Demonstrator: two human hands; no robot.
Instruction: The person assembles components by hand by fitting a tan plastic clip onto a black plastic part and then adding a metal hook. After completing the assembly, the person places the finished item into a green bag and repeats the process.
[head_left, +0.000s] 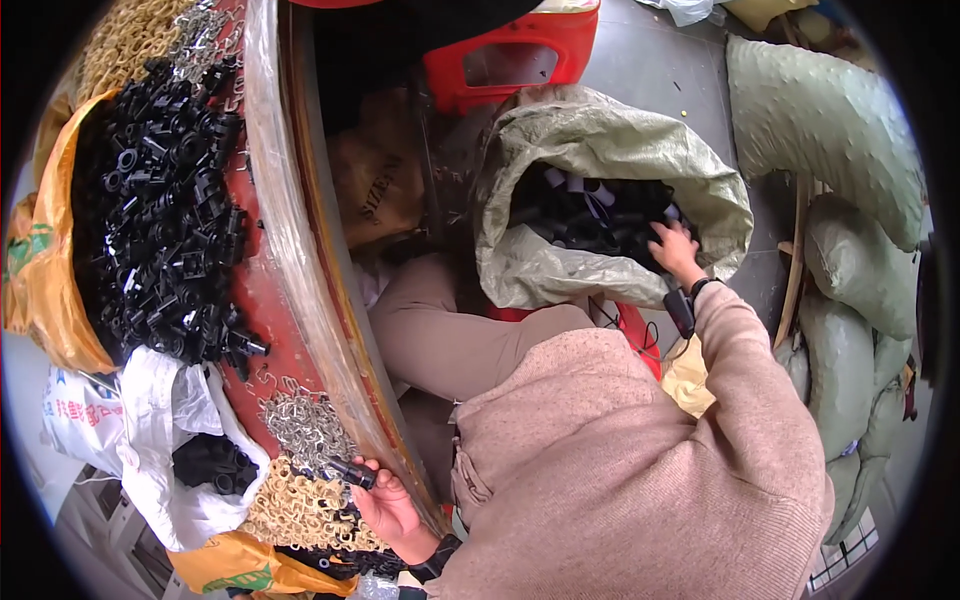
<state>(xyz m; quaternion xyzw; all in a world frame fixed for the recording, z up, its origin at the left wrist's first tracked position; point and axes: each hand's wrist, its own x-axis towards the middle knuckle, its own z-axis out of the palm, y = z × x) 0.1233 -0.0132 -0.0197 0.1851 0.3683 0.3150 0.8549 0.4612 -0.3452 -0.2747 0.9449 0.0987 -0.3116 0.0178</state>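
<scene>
My left hand (390,508) is above the table's near edge, its thumb and fingers closed round a small black plastic cylinder (352,472). Beneath and beside it lie a heap of tan rings (295,508) and a pile of silver metal hooks (305,418). On the other side, my right hand (678,248) reaches into a pale green woven sack (615,125) with its fingers apart. They touch the dark cylindrical parts (600,232) inside; the fingertips are partly hidden. A few whitish pieces lie among those parts.
Black plastic fittings (165,210) spill from an orange bag (55,240) onto the red tabletop (262,320). A white sack (150,450) holds more black parts. A red stool (580,50) stands beyond the green sack. Full green sacks (830,120) are stacked at the right.
</scene>
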